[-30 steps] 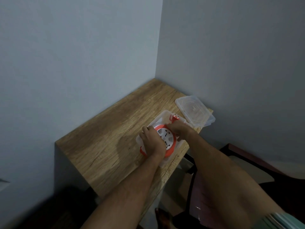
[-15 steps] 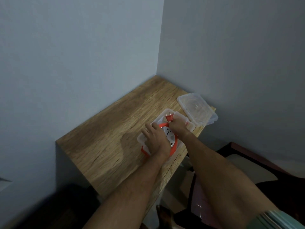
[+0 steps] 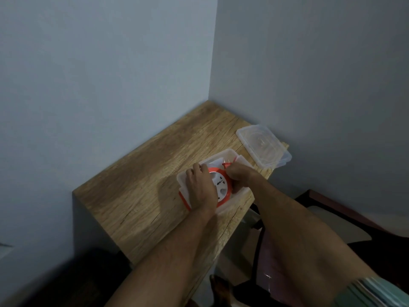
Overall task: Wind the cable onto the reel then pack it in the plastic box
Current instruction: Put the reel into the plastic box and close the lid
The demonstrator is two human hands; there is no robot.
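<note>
A round orange reel (image 3: 221, 183) with a white socket face lies inside the clear plastic box (image 3: 218, 156) near the table's right edge. My left hand (image 3: 200, 188) lies flat over the reel's left half and presses on it. My right hand (image 3: 240, 175) is closed at the reel's far right side, on the orange cable end. The orange plug (image 3: 226, 165) with its metal prongs sticks out just beyond my right fingers. Most of the wound cable is hidden under my hands.
The box's clear lid (image 3: 263, 148) lies separately at the table's far right corner, partly over the edge. The wooden table (image 3: 155, 173) stands in a corner between two grey walls. A dark chair (image 3: 332, 209) is below on the right.
The reel has settled lower into the box under my hands. My right hand has shifted slightly along the cable end by the plug. The view has moved a little.
</note>
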